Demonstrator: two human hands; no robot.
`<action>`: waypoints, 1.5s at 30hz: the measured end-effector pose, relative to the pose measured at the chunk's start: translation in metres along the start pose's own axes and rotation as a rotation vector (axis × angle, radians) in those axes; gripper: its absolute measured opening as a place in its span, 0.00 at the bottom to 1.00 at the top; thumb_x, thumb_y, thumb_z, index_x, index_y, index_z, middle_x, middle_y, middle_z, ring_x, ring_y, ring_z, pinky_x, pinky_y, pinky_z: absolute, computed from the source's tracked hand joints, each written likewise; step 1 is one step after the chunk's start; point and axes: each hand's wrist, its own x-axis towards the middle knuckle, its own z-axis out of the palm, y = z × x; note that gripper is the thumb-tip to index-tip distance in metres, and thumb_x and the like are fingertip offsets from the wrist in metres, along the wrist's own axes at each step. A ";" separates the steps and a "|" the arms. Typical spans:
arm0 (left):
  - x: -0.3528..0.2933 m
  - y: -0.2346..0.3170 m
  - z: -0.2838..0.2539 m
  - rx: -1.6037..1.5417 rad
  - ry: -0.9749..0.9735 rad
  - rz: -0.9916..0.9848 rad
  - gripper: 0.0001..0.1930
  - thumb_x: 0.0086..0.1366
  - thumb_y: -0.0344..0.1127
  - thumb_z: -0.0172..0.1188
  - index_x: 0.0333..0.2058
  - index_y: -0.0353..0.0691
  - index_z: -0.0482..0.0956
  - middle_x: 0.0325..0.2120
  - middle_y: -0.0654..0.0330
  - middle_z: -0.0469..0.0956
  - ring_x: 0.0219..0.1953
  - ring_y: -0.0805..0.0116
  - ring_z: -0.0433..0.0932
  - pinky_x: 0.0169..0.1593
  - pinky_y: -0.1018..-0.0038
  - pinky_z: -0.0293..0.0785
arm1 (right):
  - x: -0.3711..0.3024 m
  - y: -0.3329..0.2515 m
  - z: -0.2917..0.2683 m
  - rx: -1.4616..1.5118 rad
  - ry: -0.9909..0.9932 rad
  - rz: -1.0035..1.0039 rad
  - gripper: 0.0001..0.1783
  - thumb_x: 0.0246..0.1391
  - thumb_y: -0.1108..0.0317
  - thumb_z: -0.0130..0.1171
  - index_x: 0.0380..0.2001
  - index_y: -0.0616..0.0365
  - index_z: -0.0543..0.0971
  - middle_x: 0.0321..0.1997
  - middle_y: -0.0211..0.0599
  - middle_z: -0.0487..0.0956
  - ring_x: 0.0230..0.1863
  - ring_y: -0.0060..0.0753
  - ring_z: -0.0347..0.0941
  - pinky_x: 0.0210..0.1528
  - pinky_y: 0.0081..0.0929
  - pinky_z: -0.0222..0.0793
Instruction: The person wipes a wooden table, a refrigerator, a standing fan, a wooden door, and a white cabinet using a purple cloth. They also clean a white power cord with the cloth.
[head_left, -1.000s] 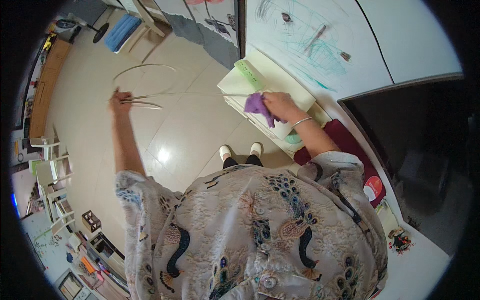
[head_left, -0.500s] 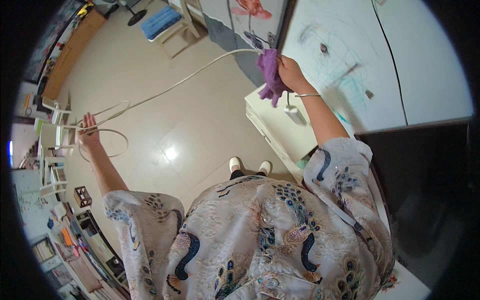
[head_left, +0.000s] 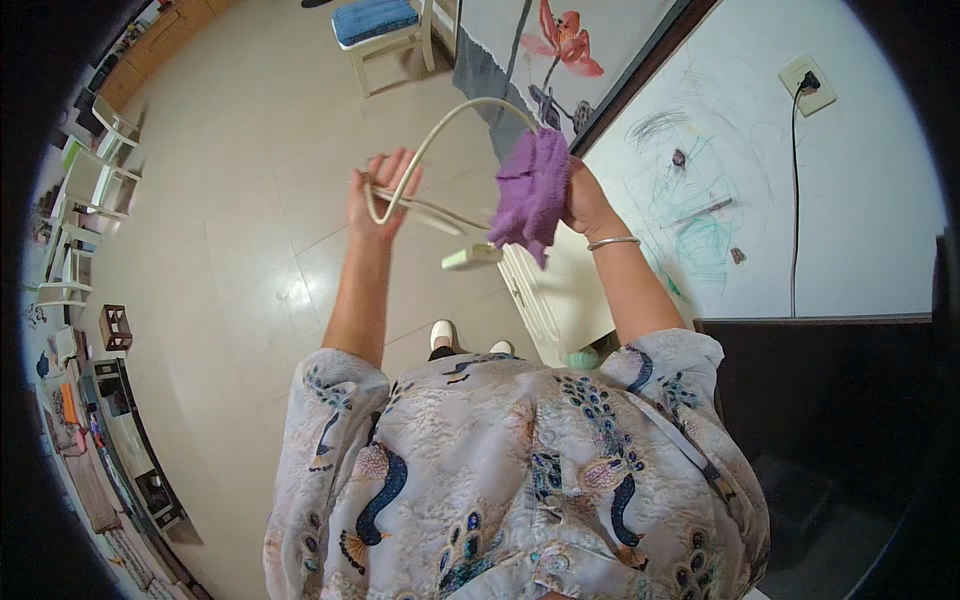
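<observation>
My right hand (head_left: 585, 200), with a bangle at the wrist, grips a fuzzy purple cloth (head_left: 535, 190) bunched around a pale cord. That cord (head_left: 445, 122) arcs over to my left hand (head_left: 385, 195), where it loops across the palm and behind the thumb. The left fingers are partly extended, holding the cord loosely. A small white block-shaped piece (head_left: 472, 257), blurred, hangs below the cloth and seems to be the cord's end. The part of the cord inside the cloth is hidden.
A cream cabinet (head_left: 555, 290) stands beneath my right forearm. At right, a scribbled white wall (head_left: 690, 160) carries a socket (head_left: 806, 85) with a black plug and wire above a dark panel (head_left: 840, 420). A chair (head_left: 385, 50) with a blue cushion stands ahead; white chairs (head_left: 95, 185) line the left.
My left hand has come inward to the right, close to the right hand. The cord, stretched long before, now bends in a short arc. The white block has swung left from beneath the right wrist.
</observation>
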 end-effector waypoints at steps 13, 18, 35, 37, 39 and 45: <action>0.018 -0.010 -0.023 0.762 0.073 -0.163 0.23 0.71 0.49 0.38 0.52 0.36 0.68 0.35 0.52 0.77 0.18 0.75 0.64 0.21 0.79 0.62 | -0.006 -0.015 0.003 0.458 0.034 -0.067 0.18 0.60 0.55 0.47 0.43 0.58 0.74 0.41 0.42 0.76 0.42 0.42 0.73 0.50 0.43 0.69; -0.005 -0.036 -0.011 1.274 -0.299 -0.189 0.20 0.69 0.46 0.45 0.50 0.38 0.73 0.32 0.61 0.77 0.22 0.82 0.61 0.24 0.84 0.58 | -0.001 -0.026 -0.003 0.619 -0.174 -0.136 0.14 0.62 0.65 0.40 0.40 0.62 0.74 0.43 0.44 0.77 0.45 0.42 0.73 0.52 0.42 0.69; -0.070 -0.111 0.025 1.105 -0.568 -0.545 0.13 0.66 0.43 0.53 0.32 0.37 0.76 0.29 0.65 0.75 0.37 0.75 0.73 0.44 0.77 0.67 | -0.020 -0.023 -0.002 0.537 0.350 -0.268 0.19 0.65 0.64 0.35 0.52 0.61 0.67 0.53 0.41 0.71 0.54 0.38 0.68 0.61 0.38 0.62; -0.064 -0.111 0.035 1.192 -0.466 -0.529 0.12 0.66 0.40 0.53 0.33 0.37 0.77 0.29 0.65 0.76 0.36 0.75 0.73 0.43 0.77 0.67 | -0.035 0.038 -0.005 -0.515 0.176 -0.356 0.19 0.64 0.64 0.39 0.54 0.60 0.67 0.52 0.38 0.71 0.53 0.30 0.68 0.59 0.30 0.62; -0.054 -0.113 0.022 1.264 -0.413 -0.471 0.09 0.64 0.35 0.54 0.34 0.36 0.78 0.29 0.64 0.77 0.34 0.74 0.73 0.40 0.76 0.69 | -0.035 0.059 0.024 0.078 0.279 -0.128 0.19 0.62 0.66 0.41 0.53 0.63 0.67 0.51 0.38 0.72 0.51 0.28 0.68 0.55 0.27 0.64; -0.055 -0.090 0.050 1.722 -0.391 -0.543 0.13 0.61 0.41 0.55 0.27 0.37 0.78 0.20 0.66 0.72 0.24 0.77 0.69 0.27 0.77 0.64 | 0.014 0.054 -0.019 0.424 0.848 -0.044 0.18 0.61 0.64 0.41 0.48 0.65 0.72 0.46 0.41 0.75 0.44 0.38 0.74 0.46 0.37 0.73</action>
